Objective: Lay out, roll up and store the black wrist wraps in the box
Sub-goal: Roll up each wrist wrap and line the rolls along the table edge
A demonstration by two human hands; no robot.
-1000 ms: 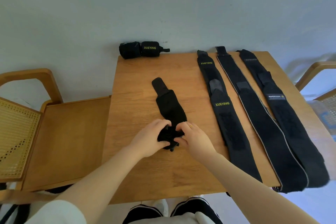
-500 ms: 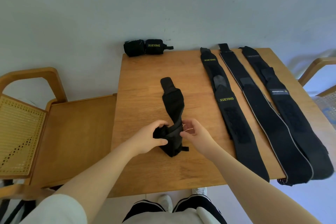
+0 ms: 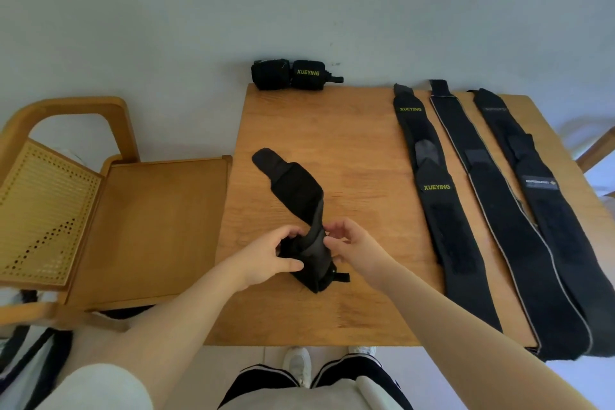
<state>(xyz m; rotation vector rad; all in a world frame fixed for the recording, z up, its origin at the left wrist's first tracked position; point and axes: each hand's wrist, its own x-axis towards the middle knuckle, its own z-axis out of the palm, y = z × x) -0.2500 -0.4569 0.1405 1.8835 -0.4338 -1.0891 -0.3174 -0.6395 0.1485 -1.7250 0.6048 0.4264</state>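
Chair comes first on the left, made of wood with a woven back. Its seat sits just beside the wooden table.

Next is the left hand. Its fingers and thumb curl around the rolled end of the half-rolled wrap. This wrap lies near the middle of the table. Its long way runs from the roll close to the person up and away to the left, and its narrow tab points at the far left corner. The loose part lifts off the wood and bends over the roll. A small loop sticks out of the roll toward the right.

At the far edge of the table, against the wall, two rolled wraps lie side by side, touching. One shows the word XUEYING.

The right hand is just right of the roll. Its fingers are bent and its fingertips touch the strap where it meets the roll. I cannot tell if it pinches.

Then three flat wraps lie side by side on the right: the XUEYING wrap, the grey-edged wrap and the labelled wrap. They all run long from the far edge to the near edge, hanging over it.

Half a second ago the loose part lay more straight; now it leans more left and the tab sits farther left.
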